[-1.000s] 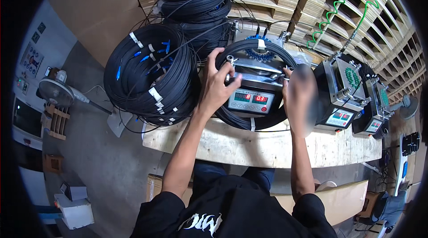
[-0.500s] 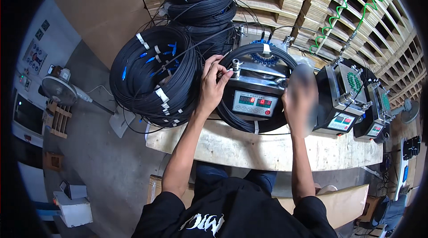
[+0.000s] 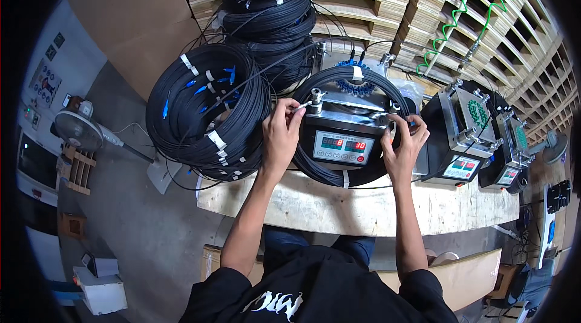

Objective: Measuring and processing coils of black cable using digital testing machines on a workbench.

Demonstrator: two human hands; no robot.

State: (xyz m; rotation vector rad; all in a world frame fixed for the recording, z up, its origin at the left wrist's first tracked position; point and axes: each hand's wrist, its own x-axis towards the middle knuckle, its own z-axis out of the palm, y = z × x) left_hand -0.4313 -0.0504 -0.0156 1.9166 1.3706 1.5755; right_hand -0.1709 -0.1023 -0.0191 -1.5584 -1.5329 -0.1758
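Observation:
In front of me on the bench stands a bench machine [image 3: 340,118] with a metal top and a panel [image 3: 342,149] of lit red digits. A loop of black cable [image 3: 327,176] lies around it, over its top and below its panel. At the near left post [image 3: 316,99], my left hand [image 3: 282,135] pinches a small metal lever [image 3: 301,106]. My right hand [image 3: 404,141] has thumb and fingers bent around another metal lever [image 3: 378,117] at the near right corner. Behind the cable loop is a round plate ringed with blue connectors [image 3: 357,86].
Left of the machine lies a large coil of black cable [image 3: 163,147] with blue plugs; more coils [image 3: 269,26] are stacked behind. Two similar machines [image 3: 463,135] [image 3: 514,147] with green connectors stand to the right. Wooden pallets [image 3: 363,2] rise behind the plywood bench [image 3: 327,208].
My right hand, blurred before, has moved slightly down and now shows sharply at the right lever. My left hand has shifted a little downward. The right-hand digits on the panel have changed.

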